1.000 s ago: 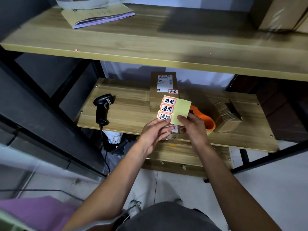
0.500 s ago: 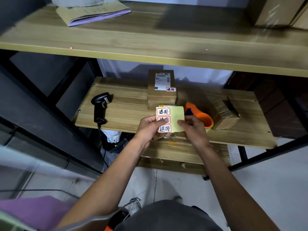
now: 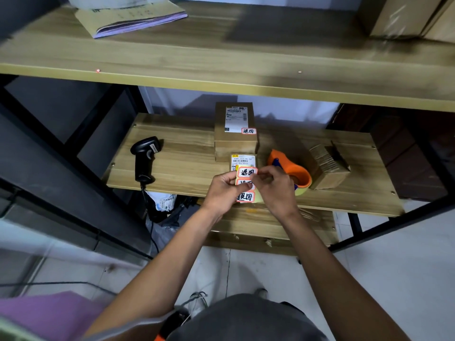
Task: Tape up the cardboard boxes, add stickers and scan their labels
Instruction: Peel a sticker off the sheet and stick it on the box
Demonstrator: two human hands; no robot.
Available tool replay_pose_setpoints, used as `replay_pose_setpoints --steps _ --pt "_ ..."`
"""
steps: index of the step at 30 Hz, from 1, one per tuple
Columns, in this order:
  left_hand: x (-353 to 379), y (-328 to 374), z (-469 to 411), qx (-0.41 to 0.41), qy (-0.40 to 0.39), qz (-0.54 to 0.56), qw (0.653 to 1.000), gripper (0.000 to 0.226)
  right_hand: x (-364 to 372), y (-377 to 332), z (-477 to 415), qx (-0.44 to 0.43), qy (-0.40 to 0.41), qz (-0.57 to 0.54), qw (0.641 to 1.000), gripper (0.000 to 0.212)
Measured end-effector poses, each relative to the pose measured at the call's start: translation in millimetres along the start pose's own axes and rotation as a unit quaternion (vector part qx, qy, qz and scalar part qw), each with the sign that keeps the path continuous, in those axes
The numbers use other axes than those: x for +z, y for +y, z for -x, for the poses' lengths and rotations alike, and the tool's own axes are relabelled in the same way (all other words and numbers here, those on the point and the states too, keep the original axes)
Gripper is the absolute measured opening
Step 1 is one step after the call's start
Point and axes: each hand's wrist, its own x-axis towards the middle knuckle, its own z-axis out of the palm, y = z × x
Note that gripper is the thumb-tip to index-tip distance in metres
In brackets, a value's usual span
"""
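Left hand [image 3: 222, 190] grips yellow backing sheet of red-bordered stickers [image 3: 246, 197] by its left edge. Right hand [image 3: 275, 190] fingertips pinch middle sticker [image 3: 242, 182], likely peeling it. Just behind: small brown cardboard box [image 3: 242, 159], white label showing, no sticker seen, so probably next target. Scan likely still due; taping cannot tell. Black handheld scanner [image 3: 145, 156] well left. Orange tape dispenser [image 3: 293, 171] just right of hands, flat cardboard stack [image 3: 327, 166] beside it. Farther: taller brown cardboard box [image 3: 235, 141] already stickered. Lower wooden shelf [image 3: 184, 168] front edge under hands; upper wooden shelf [image 3: 221, 57] overhangs, limits lift.
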Motion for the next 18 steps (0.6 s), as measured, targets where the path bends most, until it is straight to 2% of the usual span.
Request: replay_pose_setpoints --steps 8,12,14,18 --pt "-5.4 -4.1 -2.2 0.001 0.005 -0.022 1.000 0.028 0.6 -0.3 1.6 -0.012 -0.001 -0.051 0.999 0.006" --pt "-6.8 -6.5 -1.5 -0.015 -0.003 -0.033 0.999 0.027 -1.4 -2.6 -2.4 0.049 -0.027 -0.133 0.990 0.001" --pt "-8.5 -7.0 -1.3 -0.022 0.001 -0.033 0.999 0.027 -2.4 -4.3 -3.9 0.086 -0.027 -0.178 0.980 0.007" --pt "-14.8 -6.6 -3.5 -0.039 0.039 0.010 0.998 0.026 -7.8 -5.1 -3.8 0.126 -0.019 -0.223 0.966 0.005"
